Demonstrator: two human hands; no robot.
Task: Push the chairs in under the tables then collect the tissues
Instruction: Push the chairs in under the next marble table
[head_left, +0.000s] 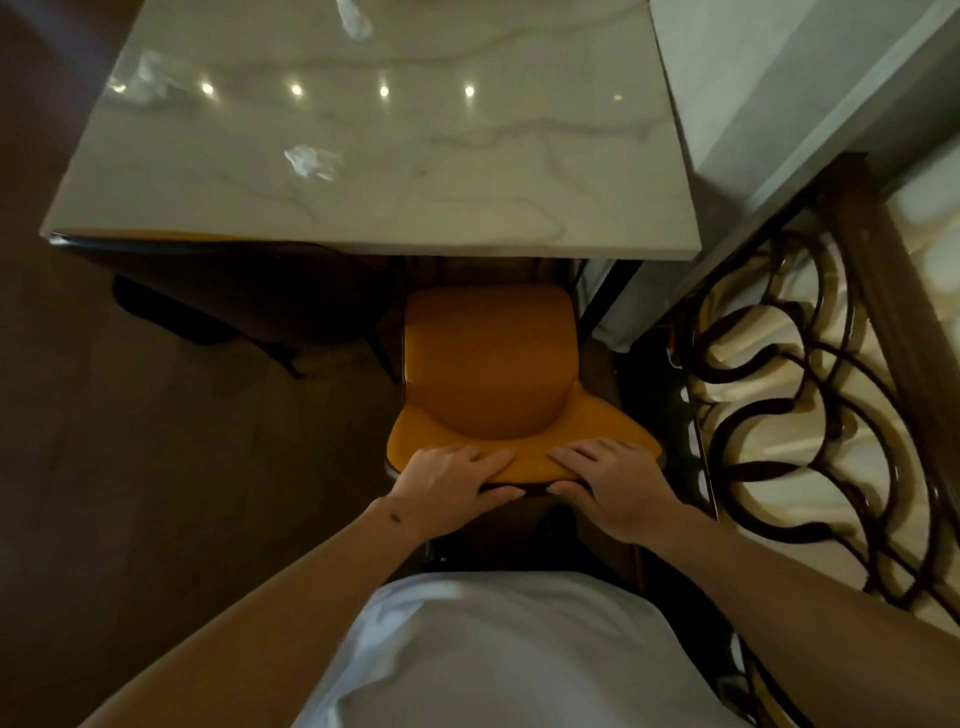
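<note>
An orange padded chair (488, 364) stands in front of me, its seat partly under the near edge of a white marble table (467, 171). My left hand (447, 480) grips the top of the chair's backrest on the left, and my right hand (608, 483) grips it on the right. Three crumpled white tissues lie on the table: one near the front left (310, 161), one at the far left (148, 78) and one at the far edge (356, 18).
A second dark chair (249, 306) is tucked under the table to the left. A wooden railing with curled dark metalwork (810, 395) runs close along the right. A white wall ledge (779, 93) borders the table's right side. Dark floor (156, 441) spreads to the left.
</note>
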